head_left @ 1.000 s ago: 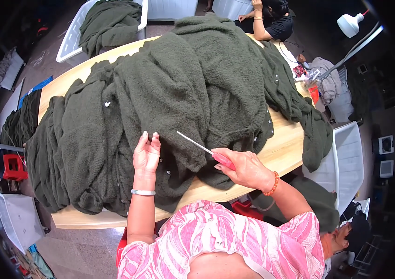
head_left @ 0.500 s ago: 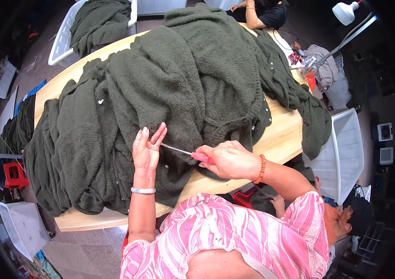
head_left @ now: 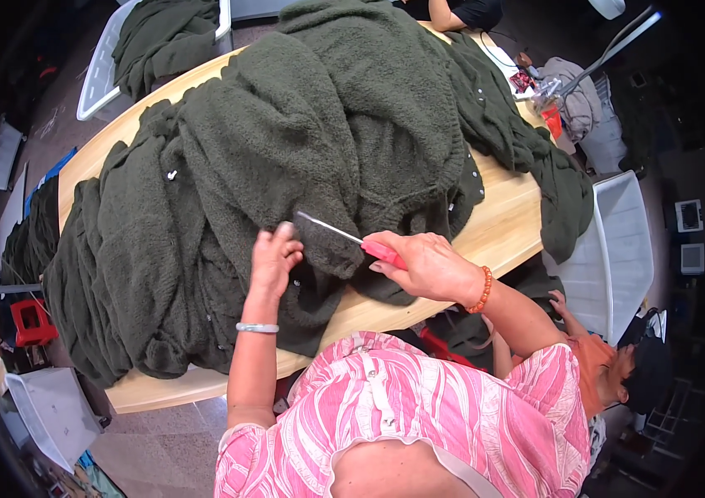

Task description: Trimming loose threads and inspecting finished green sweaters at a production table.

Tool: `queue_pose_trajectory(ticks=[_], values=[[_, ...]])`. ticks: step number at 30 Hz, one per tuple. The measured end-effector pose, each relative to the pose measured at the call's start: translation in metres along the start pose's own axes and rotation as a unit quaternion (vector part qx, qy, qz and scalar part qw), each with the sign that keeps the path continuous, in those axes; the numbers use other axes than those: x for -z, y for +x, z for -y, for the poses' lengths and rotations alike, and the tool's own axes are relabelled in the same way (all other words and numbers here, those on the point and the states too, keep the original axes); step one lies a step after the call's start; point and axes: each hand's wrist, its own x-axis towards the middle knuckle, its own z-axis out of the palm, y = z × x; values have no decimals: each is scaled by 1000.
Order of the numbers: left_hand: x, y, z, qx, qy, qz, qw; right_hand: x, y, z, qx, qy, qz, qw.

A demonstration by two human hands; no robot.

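My right hand (head_left: 439,267) grips a tool by its pink-red handle (head_left: 385,253). Its thin metal shaft (head_left: 331,227) points up and left, the tip close over the dark green knit; the tip's exact shape is too small to make out. My left hand (head_left: 273,267) is just left of and below that tip, against the knit garments (head_left: 278,133). Its fingers are half curled and apart, slightly blurred at the ends, with nothing visible in them. The garments lie heaped across the wooden table (head_left: 344,319), small pale buttons showing on some.
A white bin (head_left: 103,83) of green knitwear stands at the far left. Another white bin (head_left: 630,249) is at the right. Beside me on the right sits a person in orange (head_left: 589,365); another person's arm (head_left: 445,15) rests at the far side. A lamp arm (head_left: 614,54) reaches in.
My left hand's fingers have gone from stretched out to half curled. My right hand has shifted slightly right with the tool, whose tip now lies apart from my left fingers.
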Motion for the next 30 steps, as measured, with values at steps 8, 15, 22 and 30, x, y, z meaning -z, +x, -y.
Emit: queue_pose_trajectory(ticks=[8,15,22,30], values=[[-7,3,37,-59,-11,-25,998,-10,-33,-5,-54,-33,70,995],[-11,-22,28,-39,-19,20,999,-19,-53,-1,-95,-24,15,995],[72,-34,-3,-422,640,-280,578,-50,-59,-20,0,22,-12,1000],[11,-57,-36,-330,236,-26,914,-74,-55,-22,17,-6,8,1000]])
